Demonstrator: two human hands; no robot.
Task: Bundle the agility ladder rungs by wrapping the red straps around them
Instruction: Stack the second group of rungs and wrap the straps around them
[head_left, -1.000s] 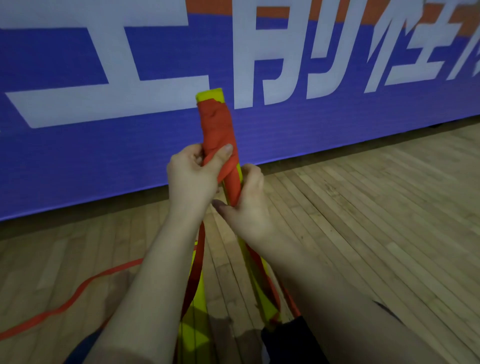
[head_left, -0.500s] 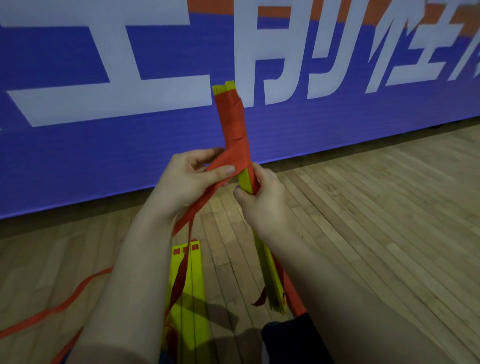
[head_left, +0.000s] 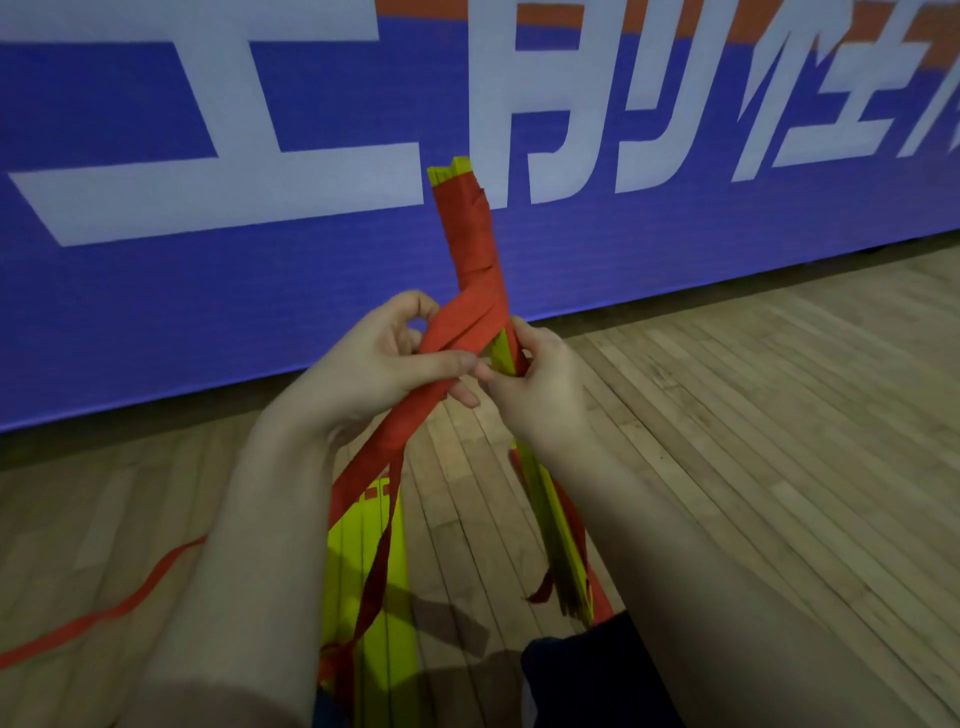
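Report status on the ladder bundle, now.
Right grip holds yellow rungs below the wrap. Left grip pinches red strap, drawn diagonally across them. Upper end wrapped, lower end bare. Nothing blocking.

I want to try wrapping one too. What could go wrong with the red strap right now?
The left hand pinches the red strap between thumb and fingers; if that grip slips, the turns wound on the yellow rungs could loosen. The right hand holds the bundle just below the wrap, so its long lower end might fan apart. The strap tail trailing across the floor could snag.
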